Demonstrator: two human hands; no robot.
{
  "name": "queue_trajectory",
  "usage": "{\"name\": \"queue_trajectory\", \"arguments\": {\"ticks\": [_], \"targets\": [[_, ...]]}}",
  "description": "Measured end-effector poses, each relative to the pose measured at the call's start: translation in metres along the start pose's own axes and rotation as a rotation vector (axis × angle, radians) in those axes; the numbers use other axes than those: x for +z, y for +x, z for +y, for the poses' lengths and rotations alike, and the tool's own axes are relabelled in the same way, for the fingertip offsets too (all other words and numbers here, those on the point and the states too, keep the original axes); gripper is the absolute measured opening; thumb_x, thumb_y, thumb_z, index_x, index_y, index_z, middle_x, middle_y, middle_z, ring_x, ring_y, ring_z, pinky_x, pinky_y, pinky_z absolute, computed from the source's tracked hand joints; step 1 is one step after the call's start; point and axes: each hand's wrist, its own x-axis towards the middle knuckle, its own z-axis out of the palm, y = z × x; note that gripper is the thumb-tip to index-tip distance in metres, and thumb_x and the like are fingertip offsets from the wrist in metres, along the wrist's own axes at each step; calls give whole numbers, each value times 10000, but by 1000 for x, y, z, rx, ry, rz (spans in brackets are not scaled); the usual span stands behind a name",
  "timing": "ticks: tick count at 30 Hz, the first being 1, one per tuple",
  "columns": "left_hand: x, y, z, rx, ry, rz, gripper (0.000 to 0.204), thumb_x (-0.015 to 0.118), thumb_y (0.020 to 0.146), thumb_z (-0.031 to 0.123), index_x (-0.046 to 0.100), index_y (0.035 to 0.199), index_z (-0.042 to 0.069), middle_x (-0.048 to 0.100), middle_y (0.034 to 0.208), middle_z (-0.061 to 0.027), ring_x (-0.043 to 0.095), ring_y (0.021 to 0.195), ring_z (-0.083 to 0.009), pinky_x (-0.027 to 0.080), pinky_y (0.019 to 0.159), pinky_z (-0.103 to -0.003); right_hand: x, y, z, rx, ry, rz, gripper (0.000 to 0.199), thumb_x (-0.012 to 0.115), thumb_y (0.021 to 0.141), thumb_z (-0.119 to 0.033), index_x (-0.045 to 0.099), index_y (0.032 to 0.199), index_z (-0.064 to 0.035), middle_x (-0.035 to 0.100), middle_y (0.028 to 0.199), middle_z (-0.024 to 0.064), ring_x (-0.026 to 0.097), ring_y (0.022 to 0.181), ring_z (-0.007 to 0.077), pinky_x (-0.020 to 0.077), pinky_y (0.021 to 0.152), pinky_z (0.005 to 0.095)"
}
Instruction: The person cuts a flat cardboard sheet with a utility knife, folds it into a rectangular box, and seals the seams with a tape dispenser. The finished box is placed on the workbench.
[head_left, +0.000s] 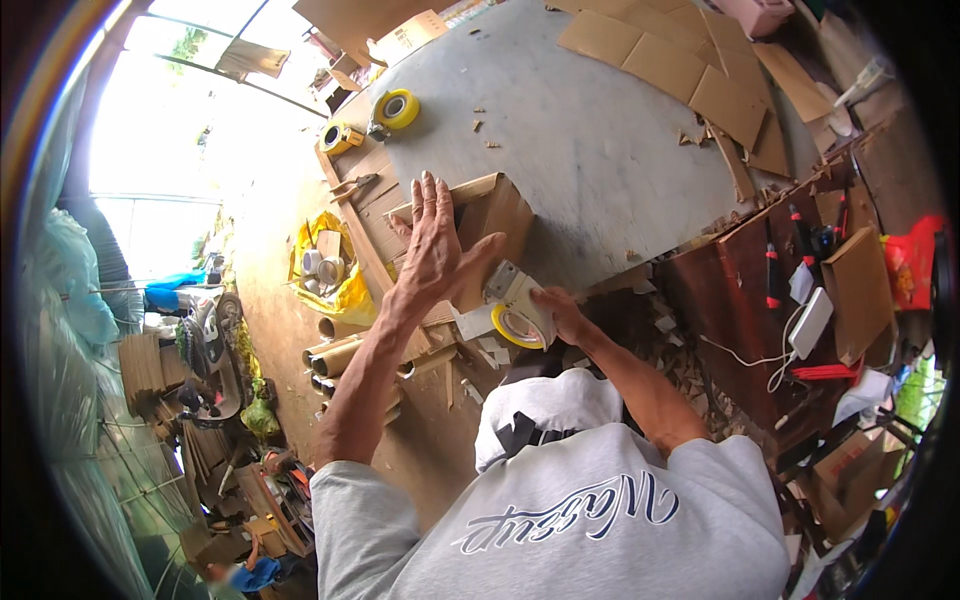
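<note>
Nearest, the right hand [562, 312] is clenching the handle of a tape dispenser [518, 308], white-bodied with a yellow-rimmed roll, glossy plastic, sitting at the near right corner of the cardboard box [492, 215]. The box is lying just far-left of the dispenser, touching or almost touching it, its long axis running from near-left to far-right across the edge of the grey table [580, 130]. The left hand [436, 240] is pressing flat on the box top, fingers spread and open, gripping nothing, just holding it down; this hand is the one on the box, the right is beside it. Box is matte brown corrugated, rectangular. Farther out, two yellow tape rolls [396, 108] are sitting on the table's far left, and flat cardboard sheets [680, 70] are lying far right.
</note>
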Motion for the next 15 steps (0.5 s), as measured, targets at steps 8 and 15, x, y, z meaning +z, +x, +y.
{"name": "queue_trajectory", "arguments": {"ticks": [8,15], "targets": [[35,2,13,-88,213,150,1072,740,868,425,158,1599,-99,53,1699,-304,33,1593,-436,26,1193,-736,-12,-7,22,68,211,-96,498,614,1030,-416,677,1210,44,718,1057,80,681,906,148,546,821,324],[31,2,21,-37,151,124,1089,772,827,318,131,1588,-124,57,1690,-317,26,1589,-447,32,1180,-760,-10,-15,11,-80,-94,30,570,549,1041,-474,701,1143,65,743,978,112,699,806,157,559,737,311]]}}
